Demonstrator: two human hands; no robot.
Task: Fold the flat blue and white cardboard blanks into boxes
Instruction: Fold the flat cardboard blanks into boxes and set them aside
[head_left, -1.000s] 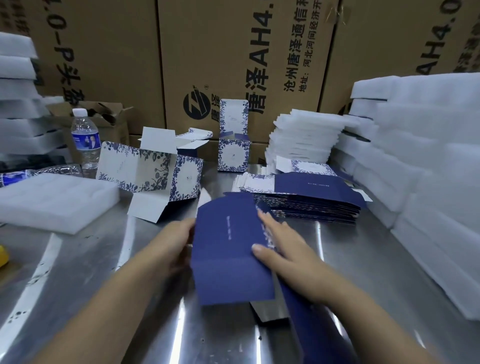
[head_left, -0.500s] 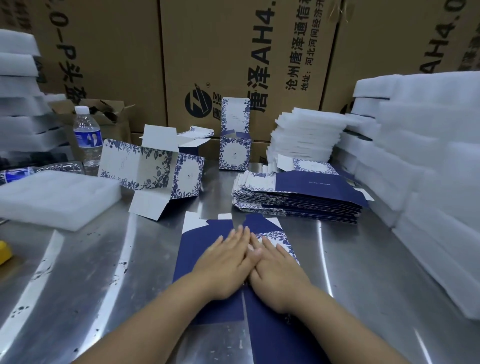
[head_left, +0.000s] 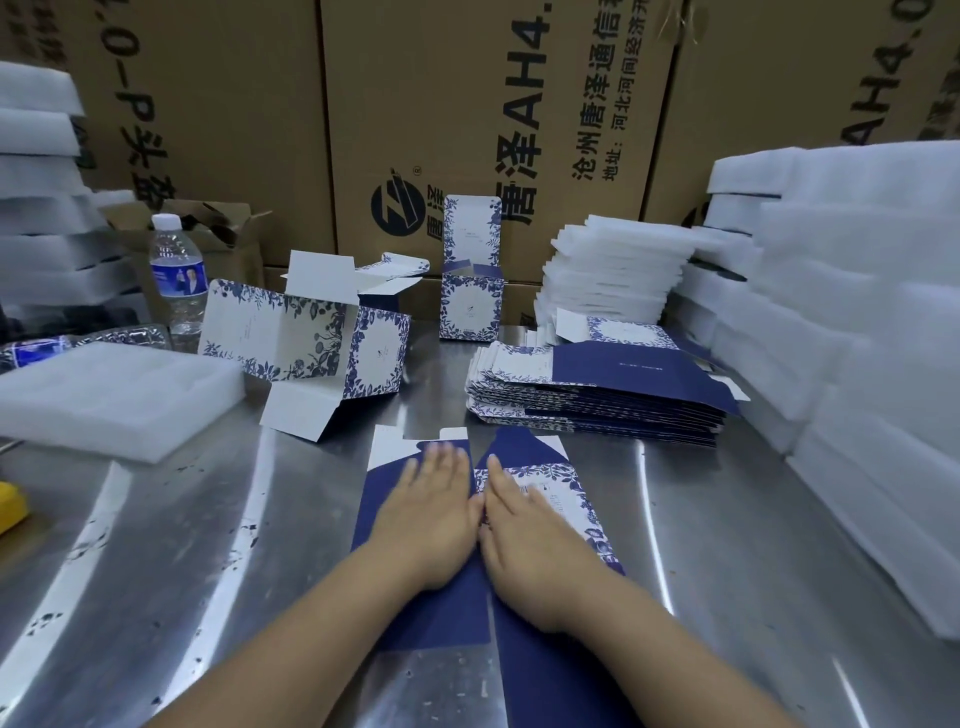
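Head view: flat-fingered left hand (head_left: 426, 514) and right hand (head_left: 530, 540) now press the earlier-lifted blank (head_left: 561, 486) onto the worktop (head_left: 208, 545), creasing it.

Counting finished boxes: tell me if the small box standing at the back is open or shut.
Open. The small box stands upright with its lid flap raised straight above the body, not tucked in.

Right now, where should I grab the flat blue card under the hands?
On the blank, pinch the white tabs at its far edge, coming from the far side. It lies flat on the table under the left hand and right hand; only those tabs poke out.
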